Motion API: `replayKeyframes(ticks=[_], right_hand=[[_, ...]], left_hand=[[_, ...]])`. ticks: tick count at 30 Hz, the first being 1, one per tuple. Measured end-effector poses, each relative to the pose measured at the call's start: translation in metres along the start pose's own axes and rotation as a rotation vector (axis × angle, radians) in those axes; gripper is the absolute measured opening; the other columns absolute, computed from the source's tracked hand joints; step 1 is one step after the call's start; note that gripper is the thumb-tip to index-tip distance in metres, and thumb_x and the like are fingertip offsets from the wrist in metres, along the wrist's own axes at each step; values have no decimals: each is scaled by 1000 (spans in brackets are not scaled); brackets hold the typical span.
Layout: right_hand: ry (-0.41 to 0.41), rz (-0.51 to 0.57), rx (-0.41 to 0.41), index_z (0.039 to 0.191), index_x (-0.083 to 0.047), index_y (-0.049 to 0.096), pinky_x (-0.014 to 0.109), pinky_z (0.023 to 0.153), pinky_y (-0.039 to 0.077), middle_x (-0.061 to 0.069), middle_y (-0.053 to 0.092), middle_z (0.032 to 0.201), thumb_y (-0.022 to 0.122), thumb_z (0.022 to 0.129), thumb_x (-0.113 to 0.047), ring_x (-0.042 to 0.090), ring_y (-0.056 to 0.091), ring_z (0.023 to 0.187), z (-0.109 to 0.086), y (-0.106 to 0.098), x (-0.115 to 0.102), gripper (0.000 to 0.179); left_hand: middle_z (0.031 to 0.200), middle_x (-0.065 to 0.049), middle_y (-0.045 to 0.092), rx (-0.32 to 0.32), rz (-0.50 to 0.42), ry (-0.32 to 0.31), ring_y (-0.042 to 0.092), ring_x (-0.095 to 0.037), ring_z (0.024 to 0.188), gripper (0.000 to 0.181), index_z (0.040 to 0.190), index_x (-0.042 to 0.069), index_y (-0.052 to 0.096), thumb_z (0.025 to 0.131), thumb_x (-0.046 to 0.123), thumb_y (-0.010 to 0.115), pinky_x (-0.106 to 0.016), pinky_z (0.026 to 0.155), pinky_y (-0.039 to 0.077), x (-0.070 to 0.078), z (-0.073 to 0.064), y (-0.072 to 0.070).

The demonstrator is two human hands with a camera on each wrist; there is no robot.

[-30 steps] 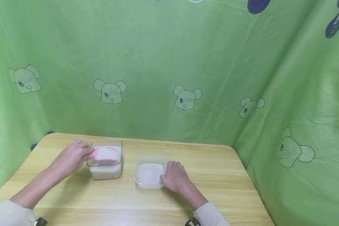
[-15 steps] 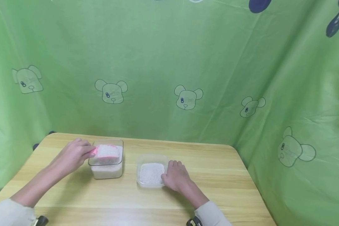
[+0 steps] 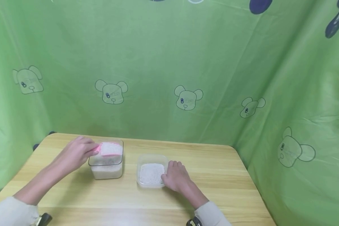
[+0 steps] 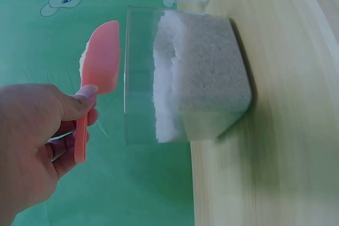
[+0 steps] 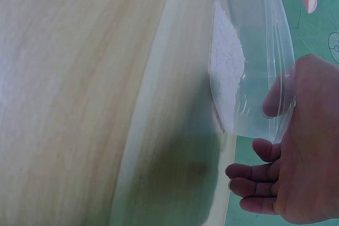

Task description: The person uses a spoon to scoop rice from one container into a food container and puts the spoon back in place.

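Observation:
My left hand (image 3: 76, 152) pinches the handle of a pink scoop (image 4: 103, 56) between thumb and fingers. White grains (image 3: 110, 148) are heaped in the scoop, which is just above the rim of a tall clear container (image 4: 140, 78). That container is partly filled with the same white, grainy stuff, its surface uneven. To the right, my right hand (image 3: 175, 176) grips the near right rim of a lower clear plastic tub (image 5: 259, 62). The thumb shows through the tub's wall in the right wrist view, the other fingers loosely curled beside it. White grains (image 5: 226, 62) cover the tub's bottom.
Both containers stand on a light wooden table (image 3: 214, 175), with a gap between them. A green curtain (image 3: 147, 56) printed with bear heads hangs behind the table and along its sides. Dark bands (image 3: 194, 221) show at the sleeve cuffs.
The loaded scoop has risen slightly and shifted a little right, from lower in the tall container's mouth to just above its rim. The right hand and tub stay in place.

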State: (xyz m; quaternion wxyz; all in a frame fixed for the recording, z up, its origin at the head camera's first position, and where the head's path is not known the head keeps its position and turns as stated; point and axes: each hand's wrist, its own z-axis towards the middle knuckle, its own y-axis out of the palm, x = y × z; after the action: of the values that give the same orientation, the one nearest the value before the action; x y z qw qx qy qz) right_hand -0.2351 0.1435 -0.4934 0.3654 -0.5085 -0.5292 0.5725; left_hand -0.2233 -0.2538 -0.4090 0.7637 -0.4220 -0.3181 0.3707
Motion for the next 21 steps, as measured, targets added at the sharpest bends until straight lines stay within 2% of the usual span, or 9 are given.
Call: replayKeyframes(ticks=[3, 10, 21], right_hand=[[2, 1, 4, 107, 2, 52, 43, 82, 42, 11, 48, 93, 52, 88, -33, 26, 43, 88, 0, 0, 1, 39], [6, 16, 5, 109, 4, 52, 44, 83, 43, 11, 48, 94, 53, 88, -32, 26, 43, 89, 0, 1, 1, 42], [-3, 10, 14, 107, 3, 52, 43, 82, 43, 11, 48, 93, 52, 87, -32, 26, 43, 87, 0, 0, 1, 40]], left_hand=[[102, -16, 77, 5, -7, 6, 67, -35, 97, 24, 110, 0, 78, 89, 11, 78, -54, 86, 56, 4, 4, 1], [102, -14, 78, 14, -22, 21, 65, -27, 90, 26, 112, 2, 78, 88, 13, 79, -45, 77, 54, 13, 12, 5], [101, -12, 79, 19, -32, 40, 62, -24, 86, 24, 108, 3, 80, 86, 12, 82, -36, 74, 48, 32, 25, 17]])
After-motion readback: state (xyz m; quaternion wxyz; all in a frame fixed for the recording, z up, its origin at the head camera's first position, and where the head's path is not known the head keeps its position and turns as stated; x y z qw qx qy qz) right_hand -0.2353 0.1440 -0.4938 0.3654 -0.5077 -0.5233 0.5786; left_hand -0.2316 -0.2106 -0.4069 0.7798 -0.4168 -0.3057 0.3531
